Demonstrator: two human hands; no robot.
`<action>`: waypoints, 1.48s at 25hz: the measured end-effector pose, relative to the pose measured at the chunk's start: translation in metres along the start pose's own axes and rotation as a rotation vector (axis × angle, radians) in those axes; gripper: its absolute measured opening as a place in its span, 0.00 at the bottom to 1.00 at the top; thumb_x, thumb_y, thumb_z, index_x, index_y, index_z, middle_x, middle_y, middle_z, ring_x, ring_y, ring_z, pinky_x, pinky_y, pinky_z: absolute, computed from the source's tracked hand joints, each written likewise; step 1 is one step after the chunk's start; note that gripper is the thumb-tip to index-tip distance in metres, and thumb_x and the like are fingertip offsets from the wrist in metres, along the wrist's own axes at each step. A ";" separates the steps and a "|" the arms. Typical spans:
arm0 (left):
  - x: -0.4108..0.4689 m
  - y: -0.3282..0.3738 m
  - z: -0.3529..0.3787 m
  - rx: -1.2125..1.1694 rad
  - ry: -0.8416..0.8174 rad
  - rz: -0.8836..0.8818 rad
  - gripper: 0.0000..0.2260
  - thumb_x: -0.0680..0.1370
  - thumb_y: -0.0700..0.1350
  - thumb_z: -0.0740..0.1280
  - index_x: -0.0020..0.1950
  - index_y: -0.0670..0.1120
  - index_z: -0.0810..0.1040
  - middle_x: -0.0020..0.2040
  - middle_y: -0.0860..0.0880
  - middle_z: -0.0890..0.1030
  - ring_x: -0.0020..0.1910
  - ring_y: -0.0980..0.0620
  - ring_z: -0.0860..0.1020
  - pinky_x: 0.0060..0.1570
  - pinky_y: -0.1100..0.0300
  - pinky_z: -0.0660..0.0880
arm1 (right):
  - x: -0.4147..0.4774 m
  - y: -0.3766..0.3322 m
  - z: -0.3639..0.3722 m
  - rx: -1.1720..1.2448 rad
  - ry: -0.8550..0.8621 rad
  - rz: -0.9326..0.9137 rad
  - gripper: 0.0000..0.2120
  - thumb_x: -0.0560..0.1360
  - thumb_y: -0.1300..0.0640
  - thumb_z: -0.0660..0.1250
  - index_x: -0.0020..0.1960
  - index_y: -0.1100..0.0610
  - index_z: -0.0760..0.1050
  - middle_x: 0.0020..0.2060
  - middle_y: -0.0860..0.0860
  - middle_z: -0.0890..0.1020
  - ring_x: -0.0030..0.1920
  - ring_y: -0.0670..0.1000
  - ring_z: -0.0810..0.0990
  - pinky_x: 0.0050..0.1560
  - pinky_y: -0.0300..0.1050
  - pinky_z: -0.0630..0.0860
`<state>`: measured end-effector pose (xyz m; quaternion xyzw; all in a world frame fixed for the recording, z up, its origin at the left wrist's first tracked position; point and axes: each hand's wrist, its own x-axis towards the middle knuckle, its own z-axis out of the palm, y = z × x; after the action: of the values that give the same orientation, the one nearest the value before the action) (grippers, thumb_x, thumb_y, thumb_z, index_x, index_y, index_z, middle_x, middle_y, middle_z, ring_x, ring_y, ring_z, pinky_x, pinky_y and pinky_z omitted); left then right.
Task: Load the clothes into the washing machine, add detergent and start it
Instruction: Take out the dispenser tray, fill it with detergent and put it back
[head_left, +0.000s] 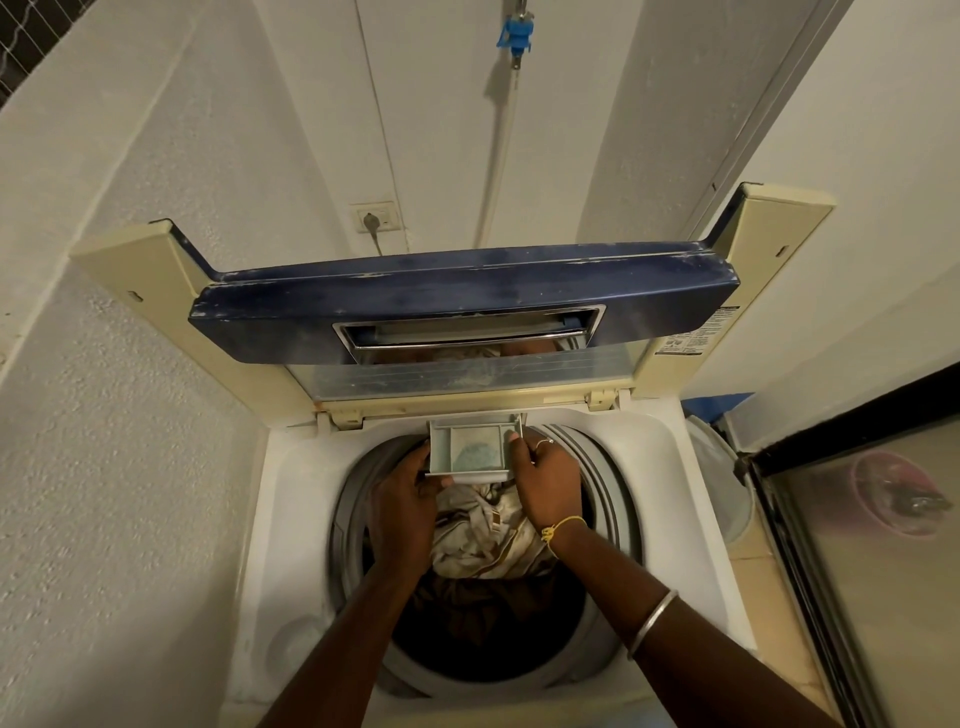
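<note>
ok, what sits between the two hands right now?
The detergent drawer, gripped by the left hand and right hand, above the clothes. Head view.

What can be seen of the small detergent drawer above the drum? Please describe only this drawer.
The detergent drawer is a small rectangular tray of pale grey plastic, with a narrow compartment on the left and a wider one holding a bluish patch. It sticks out from the rear rim below the raised lid, over the clothes in the drum. The left hand grips its front left corner; the right hand holds its right side.
</note>
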<state>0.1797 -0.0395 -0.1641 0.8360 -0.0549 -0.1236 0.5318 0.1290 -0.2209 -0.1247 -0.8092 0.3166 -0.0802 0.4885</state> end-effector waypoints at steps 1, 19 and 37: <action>0.000 0.000 0.000 0.004 -0.001 0.001 0.21 0.75 0.49 0.70 0.68 0.56 0.77 0.58 0.54 0.84 0.56 0.53 0.83 0.52 0.45 0.83 | -0.001 0.000 0.001 -0.025 0.010 -0.009 0.21 0.82 0.49 0.60 0.33 0.55 0.72 0.27 0.50 0.76 0.29 0.45 0.74 0.34 0.45 0.70; -0.001 0.005 0.001 0.043 -0.004 -0.014 0.21 0.73 0.51 0.70 0.67 0.54 0.78 0.57 0.56 0.84 0.55 0.57 0.83 0.52 0.47 0.82 | 0.011 -0.008 -0.002 -0.394 -0.031 -0.081 0.20 0.83 0.52 0.54 0.37 0.56 0.73 0.31 0.52 0.77 0.32 0.52 0.72 0.36 0.43 0.63; 0.020 0.035 -0.004 -0.098 -0.160 -0.342 0.12 0.80 0.60 0.62 0.43 0.57 0.80 0.42 0.50 0.85 0.43 0.47 0.85 0.53 0.42 0.81 | 0.007 -0.019 0.003 -0.482 0.069 -0.067 0.21 0.83 0.51 0.54 0.38 0.58 0.76 0.34 0.56 0.81 0.33 0.55 0.77 0.36 0.43 0.63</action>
<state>0.2014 -0.0554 -0.1337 0.7938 0.0519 -0.2806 0.5372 0.1445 -0.2163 -0.1116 -0.9092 0.3159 -0.0460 0.2673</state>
